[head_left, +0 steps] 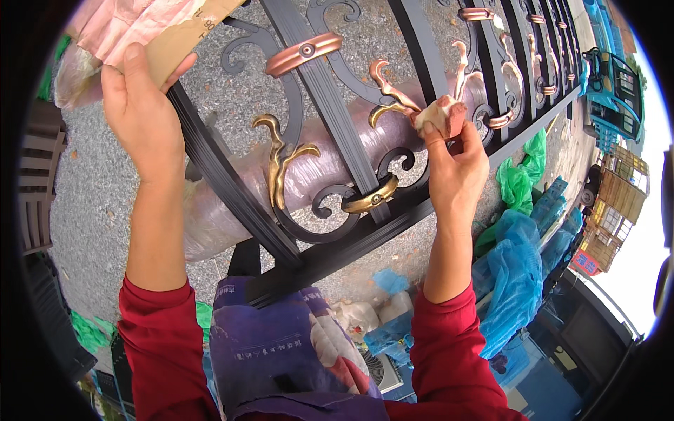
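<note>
A black metal railing panel with scrolls and leaf ornaments lies tilted in front of me. My left hand grips a piece of brown cardboard at its edge, thumb on top; pinkish coating covers much of its face. Pinched in my right hand is a small sponge, pale with reddish-copper stains. It sits against the base of a copper-coloured leaf ornament, and I cannot tell how much it touches. A gold leaf ornament and a gold collar are nearer to me; a copper collar is farther up.
A plastic-wrapped roll lies beneath the panel on grey ground. Blue netting and green plastic lie at the right. A blue vehicle stands far right. A dark slatted object is at the left.
</note>
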{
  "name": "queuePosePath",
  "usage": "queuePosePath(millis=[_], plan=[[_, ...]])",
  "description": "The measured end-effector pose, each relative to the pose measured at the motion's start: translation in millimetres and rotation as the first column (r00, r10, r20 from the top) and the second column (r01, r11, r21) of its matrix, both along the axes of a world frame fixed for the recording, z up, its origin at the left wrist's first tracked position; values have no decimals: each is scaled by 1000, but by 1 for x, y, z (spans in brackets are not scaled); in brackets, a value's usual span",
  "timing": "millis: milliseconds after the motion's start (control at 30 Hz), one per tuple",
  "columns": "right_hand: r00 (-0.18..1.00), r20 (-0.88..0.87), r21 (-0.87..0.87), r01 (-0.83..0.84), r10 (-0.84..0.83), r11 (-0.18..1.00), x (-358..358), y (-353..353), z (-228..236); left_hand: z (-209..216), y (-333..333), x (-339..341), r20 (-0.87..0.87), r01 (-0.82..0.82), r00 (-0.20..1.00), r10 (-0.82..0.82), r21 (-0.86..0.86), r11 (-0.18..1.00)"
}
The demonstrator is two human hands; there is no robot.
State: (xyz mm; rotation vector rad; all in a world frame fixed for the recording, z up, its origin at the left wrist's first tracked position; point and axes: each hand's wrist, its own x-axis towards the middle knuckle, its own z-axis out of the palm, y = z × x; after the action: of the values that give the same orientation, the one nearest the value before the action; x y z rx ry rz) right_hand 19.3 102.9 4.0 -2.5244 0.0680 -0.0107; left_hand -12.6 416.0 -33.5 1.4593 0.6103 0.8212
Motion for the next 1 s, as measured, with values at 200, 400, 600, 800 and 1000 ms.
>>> queuePosePath(millis=[200, 400, 600, 800, 1000], plan=[[998, 50, 229, 22, -34, 973, 0, -2, 4, -2, 2, -1, 36, 5, 999, -4, -4, 1000], [997, 38, 0, -64, 64, 998, -5, -6, -4, 0, 1, -2, -12, -17, 1000, 17, -49, 999], [974, 136, 20, -188, 184, 982, -15, 8, 1, 0, 0, -1, 33, 6, 999, -5, -30, 1000], [959, 252, -63, -119, 132, 991, -6, 3, -14, -1, 2, -4, 2, 16, 1000, -16, -27, 999], [952, 158, -122, -244, 262, 962, -1, 15, -15, 0, 1, 1, 20, 0, 1000, 0, -34, 999]])
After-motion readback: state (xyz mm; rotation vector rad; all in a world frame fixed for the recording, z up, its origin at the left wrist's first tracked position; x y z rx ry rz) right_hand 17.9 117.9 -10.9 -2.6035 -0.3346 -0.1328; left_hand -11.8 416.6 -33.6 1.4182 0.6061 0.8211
